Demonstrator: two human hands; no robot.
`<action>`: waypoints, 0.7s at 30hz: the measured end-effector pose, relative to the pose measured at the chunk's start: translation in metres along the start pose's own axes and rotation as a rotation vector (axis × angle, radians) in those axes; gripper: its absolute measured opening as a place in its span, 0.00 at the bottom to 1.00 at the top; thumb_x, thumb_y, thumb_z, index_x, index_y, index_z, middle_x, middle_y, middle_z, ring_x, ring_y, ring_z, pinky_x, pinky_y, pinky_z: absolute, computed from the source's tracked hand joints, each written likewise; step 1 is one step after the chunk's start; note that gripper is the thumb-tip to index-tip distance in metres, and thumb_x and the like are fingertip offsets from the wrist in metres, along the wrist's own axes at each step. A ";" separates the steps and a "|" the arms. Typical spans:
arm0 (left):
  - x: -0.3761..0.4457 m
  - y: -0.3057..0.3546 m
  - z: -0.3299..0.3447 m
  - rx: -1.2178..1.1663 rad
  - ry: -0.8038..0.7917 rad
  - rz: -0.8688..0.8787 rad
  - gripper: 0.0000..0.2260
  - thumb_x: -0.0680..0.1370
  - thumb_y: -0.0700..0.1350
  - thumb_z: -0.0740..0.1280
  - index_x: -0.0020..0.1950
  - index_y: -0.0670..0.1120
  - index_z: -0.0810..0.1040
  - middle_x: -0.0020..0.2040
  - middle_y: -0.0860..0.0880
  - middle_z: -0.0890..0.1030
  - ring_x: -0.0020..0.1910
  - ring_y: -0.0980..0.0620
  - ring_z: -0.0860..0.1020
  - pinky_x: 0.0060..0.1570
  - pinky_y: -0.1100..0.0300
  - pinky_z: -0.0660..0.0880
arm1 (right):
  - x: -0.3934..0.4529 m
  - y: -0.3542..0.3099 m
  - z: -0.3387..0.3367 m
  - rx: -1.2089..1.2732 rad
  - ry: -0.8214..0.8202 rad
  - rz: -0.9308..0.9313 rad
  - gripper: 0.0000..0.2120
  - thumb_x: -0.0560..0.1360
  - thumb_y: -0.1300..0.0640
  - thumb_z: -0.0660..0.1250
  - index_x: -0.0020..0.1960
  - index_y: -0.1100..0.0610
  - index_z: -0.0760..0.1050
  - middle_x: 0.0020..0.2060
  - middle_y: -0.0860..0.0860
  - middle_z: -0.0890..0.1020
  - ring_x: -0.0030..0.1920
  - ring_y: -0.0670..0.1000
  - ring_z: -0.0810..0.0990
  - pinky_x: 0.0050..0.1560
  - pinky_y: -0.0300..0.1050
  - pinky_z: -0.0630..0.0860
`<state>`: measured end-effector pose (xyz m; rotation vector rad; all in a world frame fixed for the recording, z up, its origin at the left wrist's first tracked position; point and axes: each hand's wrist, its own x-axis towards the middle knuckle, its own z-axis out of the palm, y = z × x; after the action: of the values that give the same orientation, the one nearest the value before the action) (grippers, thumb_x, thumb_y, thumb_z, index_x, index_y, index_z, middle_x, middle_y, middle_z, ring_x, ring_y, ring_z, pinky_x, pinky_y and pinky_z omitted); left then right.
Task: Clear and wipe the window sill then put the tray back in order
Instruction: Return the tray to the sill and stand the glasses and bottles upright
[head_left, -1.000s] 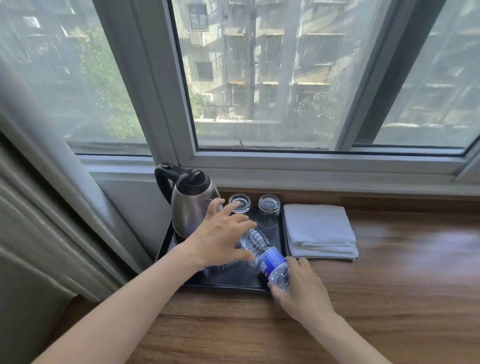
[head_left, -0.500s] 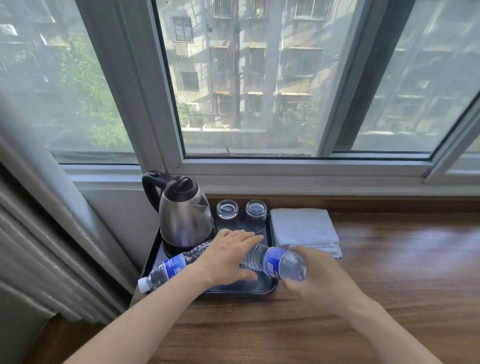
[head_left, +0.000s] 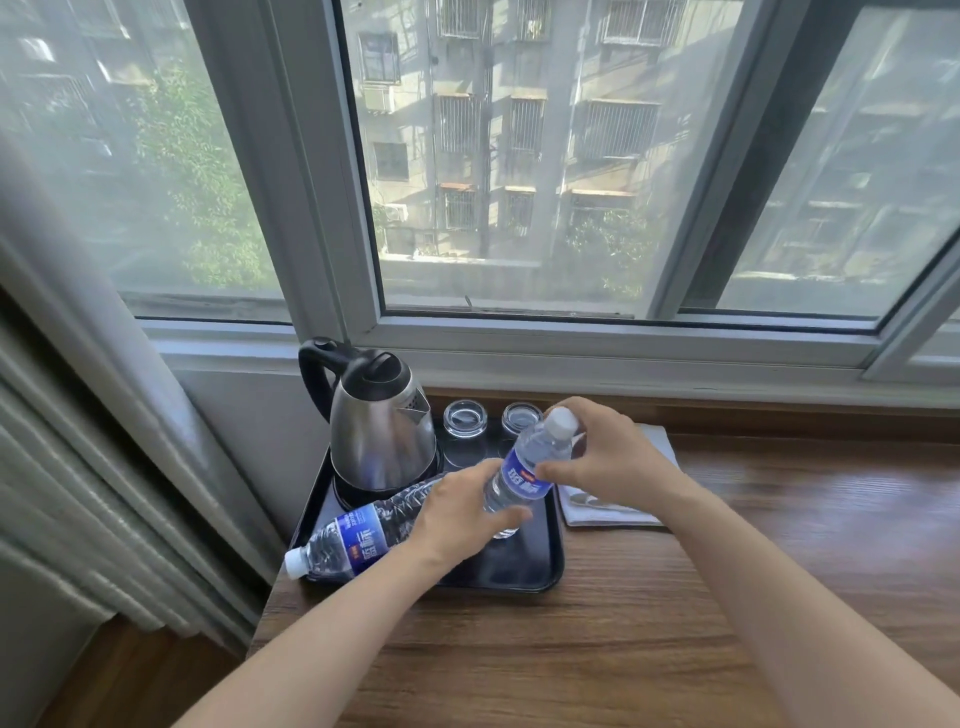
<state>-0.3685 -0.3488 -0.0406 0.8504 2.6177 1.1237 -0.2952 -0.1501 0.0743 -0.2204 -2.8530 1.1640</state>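
Right hand (head_left: 605, 457): my fingers are pinching a bottle (head_left: 524, 470) over the tray (head_left: 540, 564), tilting it upright to stand it.
Left hand (head_left: 457, 512): my fingers are curling round its base, steadying.
Second bottle (head_left: 358, 535): lying across the tray's left edge, waiting.

Wooden sill (head_left: 675, 623) under tray (head_left: 540, 571), towel (head_left: 613, 514).

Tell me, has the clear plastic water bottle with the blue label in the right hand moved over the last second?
Yes. The clear plastic water bottle tipped up from lying flat to near upright, base on the black tray, beside the steel kettle.
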 end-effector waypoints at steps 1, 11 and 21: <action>0.001 0.000 0.001 -0.012 0.015 -0.012 0.24 0.71 0.62 0.77 0.65 0.61 0.77 0.52 0.59 0.85 0.52 0.59 0.81 0.57 0.54 0.77 | 0.004 0.001 0.001 0.049 -0.007 -0.006 0.19 0.67 0.55 0.82 0.52 0.46 0.77 0.44 0.44 0.84 0.41 0.41 0.80 0.44 0.40 0.76; 0.006 0.001 0.024 0.177 0.292 -0.013 0.27 0.67 0.74 0.66 0.51 0.53 0.77 0.45 0.58 0.81 0.50 0.54 0.79 0.59 0.52 0.66 | 0.025 0.006 0.018 0.398 0.015 -0.086 0.07 0.79 0.52 0.73 0.57 0.48 0.81 0.49 0.51 0.87 0.51 0.54 0.86 0.53 0.51 0.83; 0.000 0.008 0.043 0.195 0.375 -0.119 0.31 0.64 0.78 0.67 0.47 0.52 0.67 0.42 0.56 0.76 0.49 0.52 0.78 0.69 0.50 0.62 | 0.023 0.017 0.025 0.297 -0.051 -0.184 0.14 0.82 0.55 0.69 0.68 0.51 0.77 0.57 0.46 0.85 0.60 0.51 0.83 0.63 0.61 0.79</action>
<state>-0.3494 -0.3181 -0.0651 0.5473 3.0783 1.1013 -0.3187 -0.1520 0.0447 0.0845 -2.6244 1.5444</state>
